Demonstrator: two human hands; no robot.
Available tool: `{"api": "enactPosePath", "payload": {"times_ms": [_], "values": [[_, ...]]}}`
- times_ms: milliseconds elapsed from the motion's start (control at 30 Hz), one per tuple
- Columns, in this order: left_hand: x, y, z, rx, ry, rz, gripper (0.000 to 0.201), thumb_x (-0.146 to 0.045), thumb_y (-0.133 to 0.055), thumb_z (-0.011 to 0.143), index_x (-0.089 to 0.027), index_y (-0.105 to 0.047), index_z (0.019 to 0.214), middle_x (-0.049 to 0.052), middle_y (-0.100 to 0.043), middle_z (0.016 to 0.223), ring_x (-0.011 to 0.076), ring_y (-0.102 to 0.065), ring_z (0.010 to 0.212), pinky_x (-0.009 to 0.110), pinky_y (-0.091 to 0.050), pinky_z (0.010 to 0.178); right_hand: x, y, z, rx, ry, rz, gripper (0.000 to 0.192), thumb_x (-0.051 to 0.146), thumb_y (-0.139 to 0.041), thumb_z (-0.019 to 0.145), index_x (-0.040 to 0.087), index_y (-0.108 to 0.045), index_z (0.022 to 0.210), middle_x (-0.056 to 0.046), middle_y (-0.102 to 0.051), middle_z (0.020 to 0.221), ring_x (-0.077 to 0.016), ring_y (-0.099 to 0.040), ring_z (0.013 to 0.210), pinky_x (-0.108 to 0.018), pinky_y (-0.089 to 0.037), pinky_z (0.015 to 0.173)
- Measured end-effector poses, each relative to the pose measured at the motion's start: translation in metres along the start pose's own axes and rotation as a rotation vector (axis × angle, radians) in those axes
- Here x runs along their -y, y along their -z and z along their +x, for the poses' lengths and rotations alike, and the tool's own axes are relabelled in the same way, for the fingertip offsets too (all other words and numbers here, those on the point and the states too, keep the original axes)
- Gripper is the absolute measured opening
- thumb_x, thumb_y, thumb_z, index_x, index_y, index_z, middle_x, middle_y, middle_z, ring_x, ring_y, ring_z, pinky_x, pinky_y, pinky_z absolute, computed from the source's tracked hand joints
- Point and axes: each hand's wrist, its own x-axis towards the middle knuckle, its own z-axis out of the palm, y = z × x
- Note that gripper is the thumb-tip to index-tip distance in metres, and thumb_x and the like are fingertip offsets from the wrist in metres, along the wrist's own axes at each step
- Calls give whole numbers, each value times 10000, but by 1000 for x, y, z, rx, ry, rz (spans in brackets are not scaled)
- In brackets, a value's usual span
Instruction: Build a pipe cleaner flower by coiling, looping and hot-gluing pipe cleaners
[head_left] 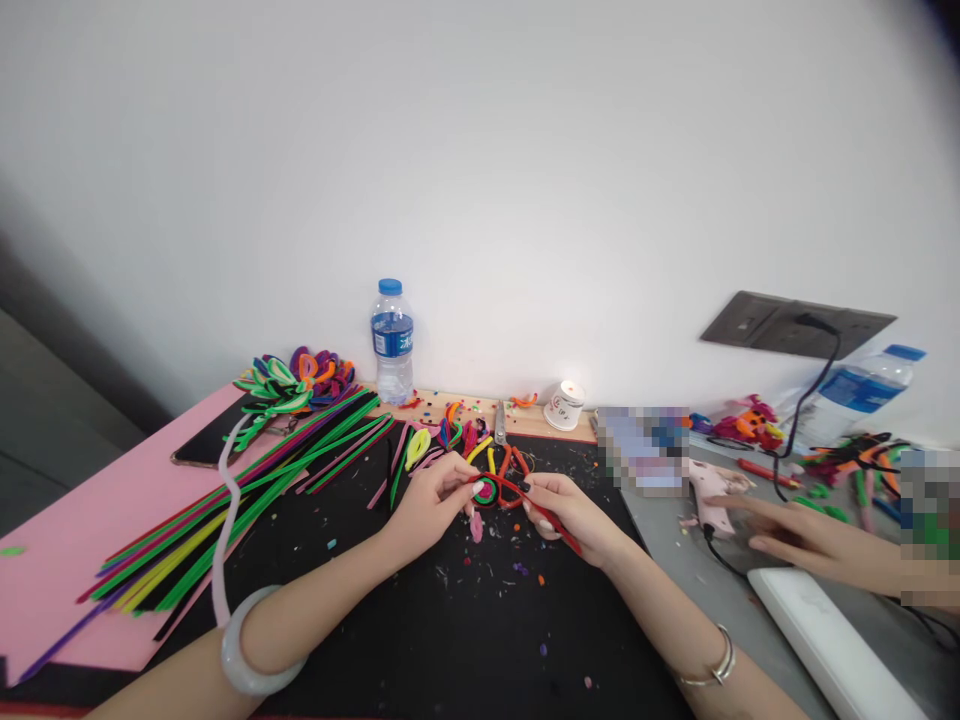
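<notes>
My left hand [431, 503] pinches a small coiled disc of pink, green and black pipe cleaner [484, 491] over the black mat [420, 620]. My right hand [571, 515] grips a red pipe cleaner [541, 512] whose far end meets the coil. A pale bangle sits on my left wrist and a thin silver one on my right. Small bent pieces in yellow, pink, orange and red [457, 440] lie just beyond my hands.
A bundle of long pipe cleaners [247, 500] lies left on a pink sheet [67, 540], with finished flowers [296, 380] behind. A water bottle [392, 342], scissors [500, 424] and white cup [564, 405] stand by the wall. Another person's hand [795, 535] reaches beside a glue gun [712, 495].
</notes>
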Motion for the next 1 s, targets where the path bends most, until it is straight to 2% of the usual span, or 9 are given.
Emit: {"api": "enactPosePath", "payload": {"times_ms": [400, 667, 1000], "values": [[4, -1, 0, 18, 21, -111, 141, -261, -595, 799, -175, -483, 789, -57, -554, 581, 100, -565, 501, 233, -431, 550, 0, 0, 1, -13, 0, 11, 317, 401, -582, 788, 166, -438, 631, 78, -363, 448, -41, -214, 395, -199, -128, 395], [-1, -2, 2, -40, 42, -174, 213, -296, -650, 742, -169, -480, 758, -66, -549, 572, 88, -549, 485, 222, -420, 527, -1, -3, 0, 18, -5, -17, 338, 464, -579, 783, 151, -498, 683, 81, -371, 456, -38, -210, 390, -196, -134, 392], [-3, -2, 5, -69, 70, -229, 251, -309, -666, 720, -172, -457, 746, -73, -555, 536, 88, -549, 470, 217, -420, 515, -1, -5, -1, 58, 6, -80, 307, 450, -586, 787, 153, -524, 739, 62, -456, 504, -41, -295, 394, -181, -205, 390]]}}
